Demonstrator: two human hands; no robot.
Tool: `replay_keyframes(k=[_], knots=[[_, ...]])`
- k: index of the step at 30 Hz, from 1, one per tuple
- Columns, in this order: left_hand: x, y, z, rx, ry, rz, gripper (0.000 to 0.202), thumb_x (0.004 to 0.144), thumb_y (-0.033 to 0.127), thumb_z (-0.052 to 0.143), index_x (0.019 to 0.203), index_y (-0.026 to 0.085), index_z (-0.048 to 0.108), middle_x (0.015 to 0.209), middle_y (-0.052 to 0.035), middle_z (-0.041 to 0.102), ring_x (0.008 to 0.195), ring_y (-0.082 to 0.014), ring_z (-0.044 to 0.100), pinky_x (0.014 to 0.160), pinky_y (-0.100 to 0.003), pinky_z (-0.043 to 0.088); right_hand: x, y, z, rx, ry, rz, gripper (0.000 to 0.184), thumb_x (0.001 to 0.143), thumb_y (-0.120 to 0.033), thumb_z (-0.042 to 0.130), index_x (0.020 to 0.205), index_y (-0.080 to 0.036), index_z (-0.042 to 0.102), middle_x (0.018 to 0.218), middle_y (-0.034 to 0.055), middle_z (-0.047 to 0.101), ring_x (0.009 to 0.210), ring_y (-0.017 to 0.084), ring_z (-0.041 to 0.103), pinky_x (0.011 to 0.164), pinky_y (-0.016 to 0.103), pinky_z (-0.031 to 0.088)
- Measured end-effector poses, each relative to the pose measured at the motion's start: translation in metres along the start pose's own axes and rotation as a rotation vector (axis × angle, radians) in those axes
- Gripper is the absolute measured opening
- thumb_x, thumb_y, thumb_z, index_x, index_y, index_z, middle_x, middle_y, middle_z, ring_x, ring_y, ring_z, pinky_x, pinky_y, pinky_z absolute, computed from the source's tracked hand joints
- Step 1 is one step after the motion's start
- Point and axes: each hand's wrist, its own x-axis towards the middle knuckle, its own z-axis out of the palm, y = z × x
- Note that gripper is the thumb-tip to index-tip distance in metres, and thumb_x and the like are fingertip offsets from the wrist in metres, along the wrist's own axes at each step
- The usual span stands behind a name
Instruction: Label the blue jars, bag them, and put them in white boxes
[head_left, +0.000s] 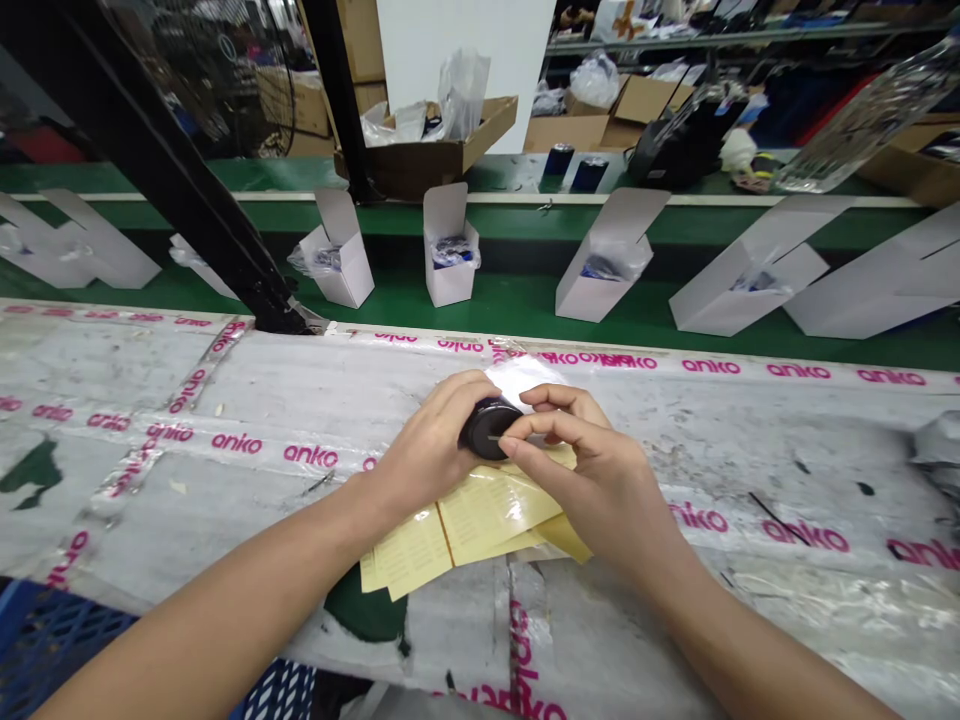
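My left hand (439, 425) is wrapped round a black, round, short cylindrical object (486, 430), its dark flat end tilted toward me. At that end, thumb and forefinger of my right hand (581, 450) are pinched together. A thin pale sliver shows at their tips against the black face; what it is, I cannot make out. Under both hands lie yellow sheets (480, 510) with rows of faint small print, some overlapping. Just behind the hands is a white, shiny piece of paper or film (529, 378), partly covered by the fingers.
Open white boxes (452, 250) with plastic-wrapped blue items stand along the green conveyor (517, 290) beyond the table. A black post (187, 180) slants down at the left. Two dark blue cylinders (590, 174) and a cardboard box (420, 165) sit on the ledge behind. A blue crate (67, 640) is below the table, lower left.
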Motion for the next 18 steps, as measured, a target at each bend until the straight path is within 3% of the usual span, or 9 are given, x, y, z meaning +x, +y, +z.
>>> replay_keyframes(k=[18], knots=[[0.0016, 0.0027, -0.0002, 0.042, 0.025, 0.008, 0.045, 0.087, 0.012, 0.074, 0.123, 0.025, 0.05, 0.127, -0.0098, 0.06, 0.119, -0.0242, 0.06, 0.099, -0.042, 0.054, -0.0003, -0.0012, 0.0026, 0.024, 0.032, 0.042, 0.011, 0.084, -0.027, 0.067, 0.074, -0.026, 0.072, 0.113, 0.0066, 0.057, 0.113, 0.026, 0.06, 0.098, 0.046, 0.05]])
